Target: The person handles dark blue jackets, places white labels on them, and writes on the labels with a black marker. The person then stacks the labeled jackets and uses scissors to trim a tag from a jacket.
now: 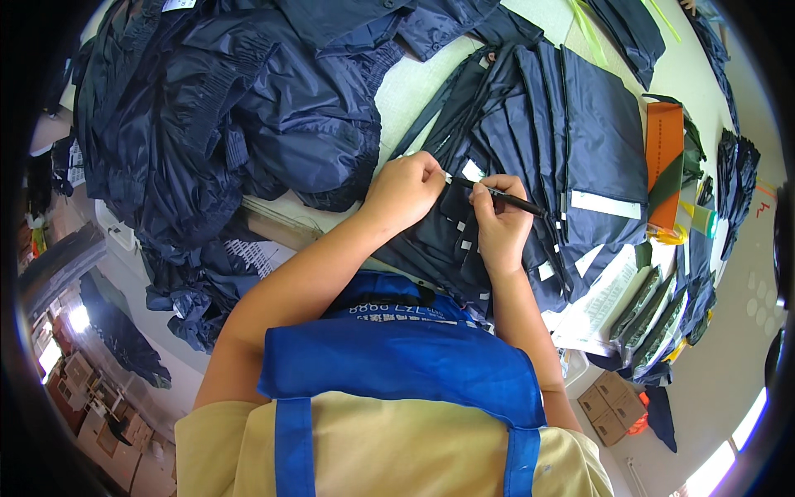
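Note:
My right hand (505, 228) is closed round a black pen (522, 204), whose tip points left toward my other hand. My left hand (406, 192) is closed in a pinch at the pen's tip. A small white label (448, 177) shows at its fingertips, though the fingers partly hide it. Both hands are over a fanned stack of dark navy fabric pieces (609, 132), several with small white labels along their near edges. One larger white strip (606, 205) lies across the stack's right side.
Heaped navy garments with gathered elastic edges (315, 108) cover the left of the pale table (406, 95). At the right stand an orange box (663, 153) and a roll of tape (704, 220), near plastic-wrapped packets (654, 319). Cardboard boxes (611, 406) sit below, at the lower right.

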The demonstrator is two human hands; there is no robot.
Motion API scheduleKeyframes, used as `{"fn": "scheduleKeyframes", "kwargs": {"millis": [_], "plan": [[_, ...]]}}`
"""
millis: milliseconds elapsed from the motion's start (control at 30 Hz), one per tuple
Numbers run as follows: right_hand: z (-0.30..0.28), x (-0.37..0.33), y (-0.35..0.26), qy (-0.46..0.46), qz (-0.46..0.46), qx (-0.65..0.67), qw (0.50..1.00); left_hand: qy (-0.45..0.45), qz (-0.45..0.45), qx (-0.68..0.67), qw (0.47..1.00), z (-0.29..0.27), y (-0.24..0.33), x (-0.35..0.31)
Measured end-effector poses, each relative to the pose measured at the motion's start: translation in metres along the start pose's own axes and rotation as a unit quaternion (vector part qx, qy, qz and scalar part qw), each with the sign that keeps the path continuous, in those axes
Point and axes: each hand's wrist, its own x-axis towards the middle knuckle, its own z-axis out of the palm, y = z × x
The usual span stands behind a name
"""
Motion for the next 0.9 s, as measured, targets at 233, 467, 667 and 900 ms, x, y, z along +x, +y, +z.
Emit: {"fn": "scheduleKeyframes", "kwargs": {"millis": [233,467,667,900], "plan": [[0.002,0.002,0.0,-0.004,-0.016,-0.02,1.0,-0.013,0.021,0.01,1.0,-0.001,0.001,0.001],[0.0,0.0,-0.002,0.019,-0.031,-0.051,0.998,-0.019,0.031,0.019,0.999,0.001,-0.003,-0.001],[-0.006,-0.001,-0.002,0.016,-0.059,0.041,0.997,0.01,0.038,-0.016,0.999,-0.011,-0.005,-0.011],[-0.007,0.01,-0.02,-0.145,-0.181,-0.168,0.958,0.008,0.026,-0.013,1.0,-0.015,-0.011,-0.047]]}}
